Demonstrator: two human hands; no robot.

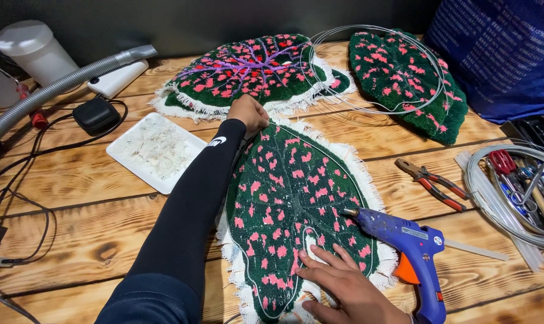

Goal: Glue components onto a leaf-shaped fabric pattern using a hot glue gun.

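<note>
A dark green tufted leaf-shaped rug [290,198] with pink flecks and a white fringe lies face up on the wooden table [92,222]. A thin wire [311,231] follows a line on its surface. My left hand [248,113], on a black-sleeved arm, is closed on the rug's far tip. My right hand [338,282] rests flat on the near part of the rug with fingers spread, beside the wire. A blue hot glue gun [407,243] stands at the rug's right edge, nozzle pointing onto the pile, just right of my right hand.
Two more leaf rugs lie at the back, one with purple veins [248,69] and one green and pink [404,78] under a wire ring. Red-handled pliers [434,183], a wire coil with tools [482,198], a white tray [155,150], a grey hose [56,90], a black adapter [96,114], cables and a blue bag [500,54] surround them.
</note>
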